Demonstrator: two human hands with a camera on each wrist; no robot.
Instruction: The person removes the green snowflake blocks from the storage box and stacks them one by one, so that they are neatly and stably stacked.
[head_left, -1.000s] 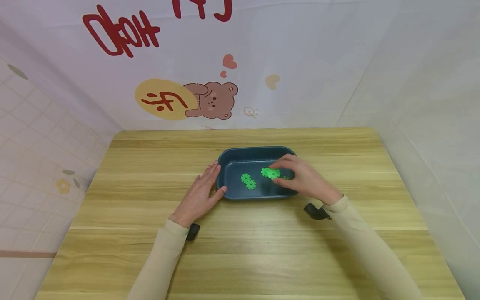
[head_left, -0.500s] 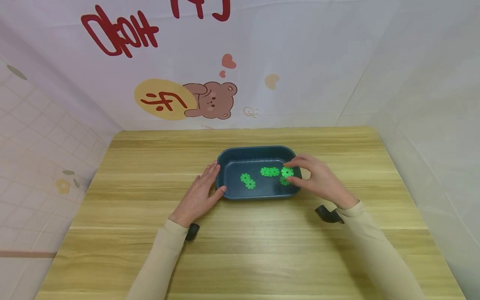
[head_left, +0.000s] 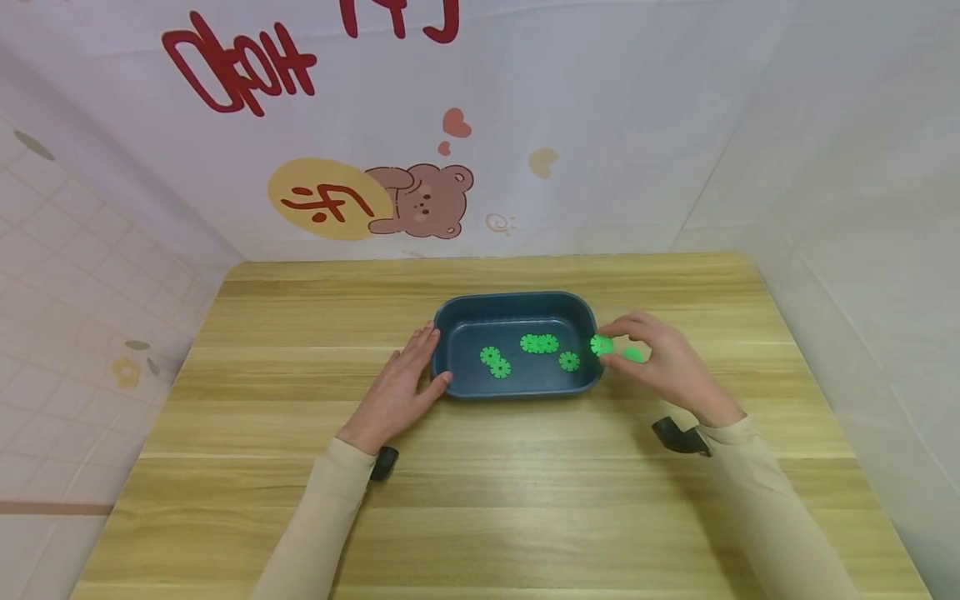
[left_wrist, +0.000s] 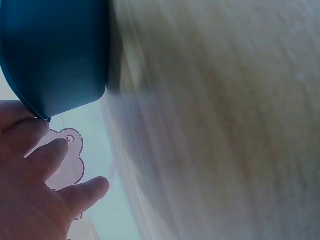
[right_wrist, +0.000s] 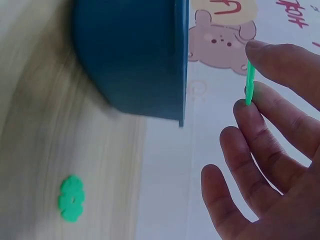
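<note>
My right hand [head_left: 660, 362] pinches a green snowflake disc [head_left: 601, 345] between thumb and fingers, just at the right rim of a dark blue tub [head_left: 517, 393]. Edge-on, the same disc [right_wrist: 250, 82] shows in the right wrist view, above the tub's rim level. Another green disc [right_wrist: 71, 198] lies flat on the table under this hand. Inside the tub are two touching discs [head_left: 500, 368], a row of overlapping discs [head_left: 540, 343] and a single disc [head_left: 569, 361]. My left hand [head_left: 397, 392] rests with extended fingers against the tub's left end.
The wood-grain table [head_left: 480, 508] carries the tub near its back half. Behind it hangs a white cloth [head_left: 600, 108] printed with a bear [head_left: 427, 204] and red lettering. Pale cloth walls stand on both sides.
My right hand has lifted the disc from above the row and carried it rightward to the tub's right rim. The disc on the table has come into sight. My left hand stays put.
</note>
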